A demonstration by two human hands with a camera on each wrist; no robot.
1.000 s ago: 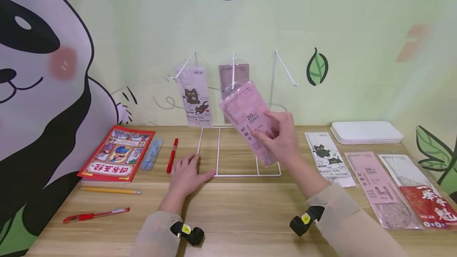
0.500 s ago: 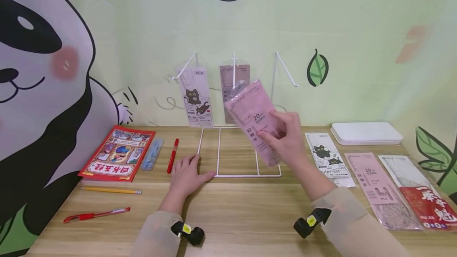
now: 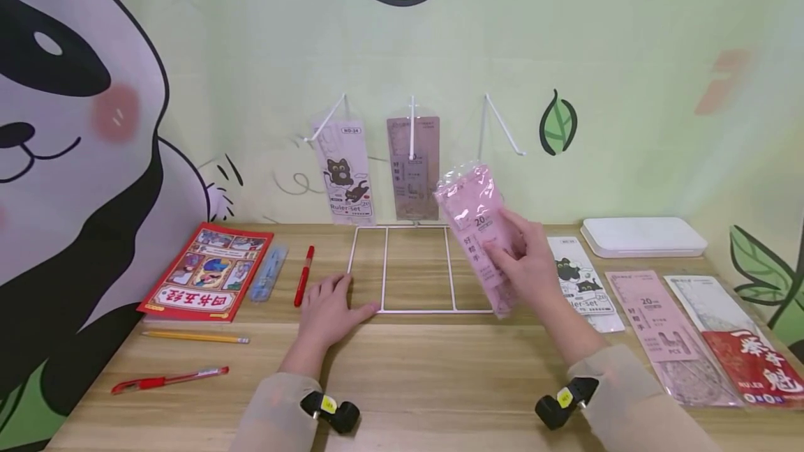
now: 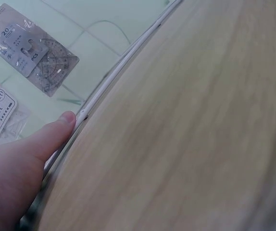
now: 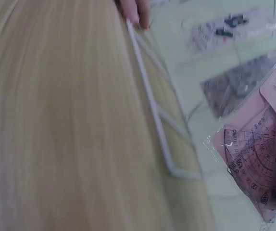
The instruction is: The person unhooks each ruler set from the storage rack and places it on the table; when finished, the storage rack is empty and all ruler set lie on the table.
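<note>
I note R hand [image 3: 527, 257] gripping pink ruler pkt [image 3: 467, 204], tilted, held up by wire rack [image 3: 417, 312]'s right end. L hand [image 3: 331, 312] relaxed, resting at near L corner. Cat pkt [image 3: 344, 173] hangs far L.

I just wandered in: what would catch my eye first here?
Probably the huge cartoon panda filling the left of the green backdrop. Next, the shiny pink packet, tilted in the grip of the right hand, right of centre. Then the bright red booklet lying on the table's left side.

The held packet [image 3: 474, 232] is pink, the rack [image 3: 417, 312] white, the table [image 3: 427, 382] wood-grained brown.
</note>
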